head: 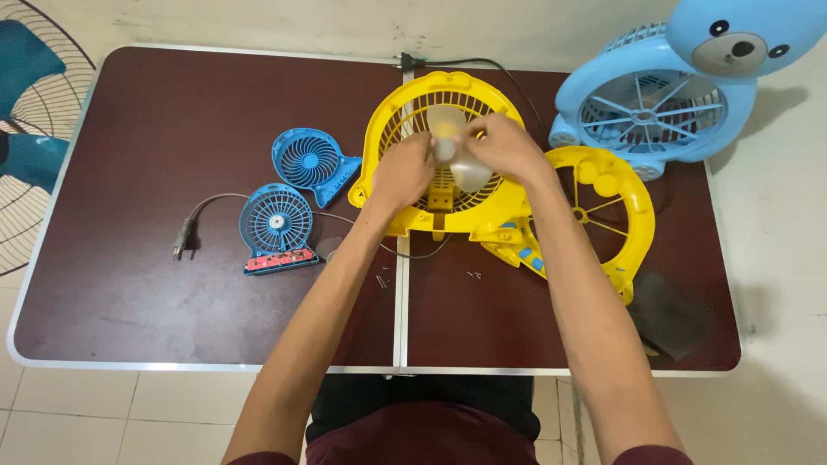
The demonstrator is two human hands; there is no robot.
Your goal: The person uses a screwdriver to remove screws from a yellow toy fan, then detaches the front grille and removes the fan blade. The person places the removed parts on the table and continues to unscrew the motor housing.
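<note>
Currently your left hand and right hand both grasp the translucent fan blade over the yellow grille; rear shell apart right, screws loose below.

Yellow fan grille, centre of frame: smooth plastic, slight sheen. Fan blade upon it: translucent, pale plastic. Second yellow housing half, right of centre: same smooth plastic. Bear-shaped blue fan, upper right: glossy plastic. Two small blue grilles, left of centre: matt plastic. Bench: dark maroon top, dull and scuffed, edged in pale metal. Floor: pale, smooth tile.
</note>
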